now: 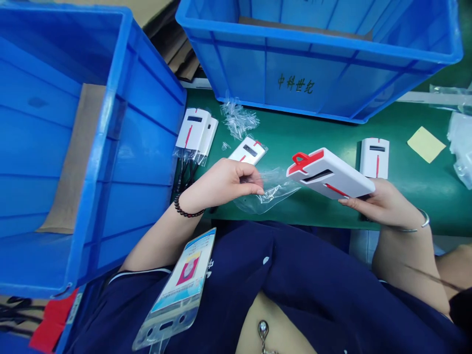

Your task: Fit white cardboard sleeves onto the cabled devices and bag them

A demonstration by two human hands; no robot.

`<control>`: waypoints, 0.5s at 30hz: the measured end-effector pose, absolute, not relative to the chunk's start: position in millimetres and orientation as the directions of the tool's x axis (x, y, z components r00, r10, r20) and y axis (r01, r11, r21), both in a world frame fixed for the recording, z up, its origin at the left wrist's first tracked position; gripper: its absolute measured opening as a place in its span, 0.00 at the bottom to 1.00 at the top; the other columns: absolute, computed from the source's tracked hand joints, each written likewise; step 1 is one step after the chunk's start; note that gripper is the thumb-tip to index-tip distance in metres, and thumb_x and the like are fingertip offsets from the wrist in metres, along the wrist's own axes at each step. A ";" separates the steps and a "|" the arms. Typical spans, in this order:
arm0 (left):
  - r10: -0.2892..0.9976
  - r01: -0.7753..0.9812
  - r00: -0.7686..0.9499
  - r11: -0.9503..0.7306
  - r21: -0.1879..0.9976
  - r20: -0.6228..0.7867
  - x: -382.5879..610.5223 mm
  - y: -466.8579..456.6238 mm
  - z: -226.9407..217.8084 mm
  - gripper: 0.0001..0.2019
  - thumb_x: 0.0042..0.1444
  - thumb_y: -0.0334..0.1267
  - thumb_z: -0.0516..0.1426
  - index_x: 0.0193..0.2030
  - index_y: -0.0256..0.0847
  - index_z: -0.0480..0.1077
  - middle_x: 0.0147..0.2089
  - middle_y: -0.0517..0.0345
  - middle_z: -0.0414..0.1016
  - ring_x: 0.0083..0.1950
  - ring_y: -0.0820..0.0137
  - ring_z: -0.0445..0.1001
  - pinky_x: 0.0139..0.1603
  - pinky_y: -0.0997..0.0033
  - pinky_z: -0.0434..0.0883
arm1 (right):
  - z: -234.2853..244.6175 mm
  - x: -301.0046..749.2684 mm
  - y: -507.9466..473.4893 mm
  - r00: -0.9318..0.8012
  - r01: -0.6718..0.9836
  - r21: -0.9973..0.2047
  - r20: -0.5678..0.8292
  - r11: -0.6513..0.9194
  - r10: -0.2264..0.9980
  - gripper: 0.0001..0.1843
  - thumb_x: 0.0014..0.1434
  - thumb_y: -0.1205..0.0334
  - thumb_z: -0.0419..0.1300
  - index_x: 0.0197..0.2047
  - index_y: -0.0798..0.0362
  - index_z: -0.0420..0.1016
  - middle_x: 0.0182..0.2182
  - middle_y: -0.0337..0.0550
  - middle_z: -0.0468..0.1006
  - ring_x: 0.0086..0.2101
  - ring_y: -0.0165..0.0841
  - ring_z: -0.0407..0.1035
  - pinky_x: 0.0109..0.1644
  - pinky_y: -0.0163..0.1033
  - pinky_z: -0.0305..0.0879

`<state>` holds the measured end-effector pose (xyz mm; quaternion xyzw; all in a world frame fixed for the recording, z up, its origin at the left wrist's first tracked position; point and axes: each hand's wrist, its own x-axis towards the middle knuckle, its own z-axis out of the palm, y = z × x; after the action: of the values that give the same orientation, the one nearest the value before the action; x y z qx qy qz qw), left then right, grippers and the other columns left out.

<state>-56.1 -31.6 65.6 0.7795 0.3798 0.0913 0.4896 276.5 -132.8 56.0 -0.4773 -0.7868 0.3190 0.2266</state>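
My right hand (381,204) holds a white case (330,174) by its near end. My fingers are wrapped under it and my thumb lies on its side, so the hand is closed around it. The case is tilted up over the green table (405,196). It has a red clip (304,160) at its far left end and a thin red line along the top.

My left hand (224,184) pinches the edge of a clear plastic bag (271,191). My thumb and fingers are pressed together on it. The bag sags down onto the table, between my two hands, just left of the case.

Farther off on the table lies another white case in a bag (249,150). To the left, by the big blue bin (121,147), lean two more bagged cases (195,132); black cords seem to hang below them, but I cannot see them well. A bare case (374,157) lies to the right. A second blue bin (317,64) stands at the far side. A yellow note (426,144) lies far right. A badge (180,290) hangs on my dark shirt.
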 end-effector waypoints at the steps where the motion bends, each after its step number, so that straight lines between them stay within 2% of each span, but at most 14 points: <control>1: 0.671 0.495 0.704 -0.228 0.839 -0.233 -55.2 -31.0 66.4 0.07 0.52 0.40 0.66 0.27 0.40 0.78 0.27 0.64 0.80 0.27 0.77 0.71 0.29 0.77 0.64 | 55.9 276.8 -132.3 -0.441 0.612 -0.716 0.043 0.336 0.896 0.10 0.63 0.57 0.61 0.40 0.55 0.76 0.24 0.39 0.78 0.17 0.27 0.65 0.20 0.32 0.61; 10: 0.668 0.432 0.701 -0.116 0.894 -0.252 -50.9 -24.9 64.2 0.07 0.49 0.38 0.67 0.29 0.38 0.75 0.28 0.62 0.80 0.30 0.76 0.75 0.32 0.77 0.69 | 51.7 282.5 -128.7 -0.482 0.637 -0.686 0.003 0.352 0.876 0.12 0.64 0.57 0.60 0.43 0.57 0.77 0.25 0.40 0.79 0.20 0.29 0.69 0.23 0.32 0.65; 15: 0.710 0.466 0.683 -0.241 0.851 -0.173 -48.0 -23.6 62.9 0.08 0.49 0.37 0.67 0.29 0.38 0.74 0.29 0.62 0.78 0.31 0.75 0.73 0.34 0.75 0.67 | 48.2 286.8 -128.4 -0.560 0.620 -0.707 -0.094 0.340 0.823 0.14 0.66 0.56 0.58 0.46 0.57 0.78 0.25 0.40 0.80 0.21 0.29 0.71 0.24 0.32 0.65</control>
<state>-48.0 -23.6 62.9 0.7778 0.3780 0.1250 0.4864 286.8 -128.4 48.2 -0.4474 -0.8063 0.3601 0.1414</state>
